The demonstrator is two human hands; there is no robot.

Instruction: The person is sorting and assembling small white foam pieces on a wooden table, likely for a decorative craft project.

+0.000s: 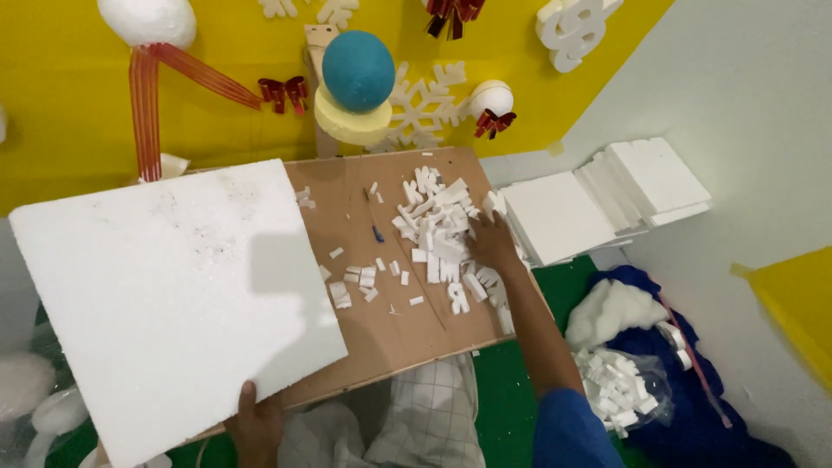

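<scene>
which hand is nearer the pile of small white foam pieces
Right. The right hand rests against the pile of foam pieces on the brown board; the left hand grips the big white foam sheet at its near edge.

- I work in a craft workshop, at a brown board point(390, 321) strewn with cut foam pieces point(438, 234).
- Behind the board: yellow backdrop point(78, 130) with foam snowflake point(425, 108), red bows point(283, 91).
- Right of it: stacked foam sheets point(607, 195).
</scene>
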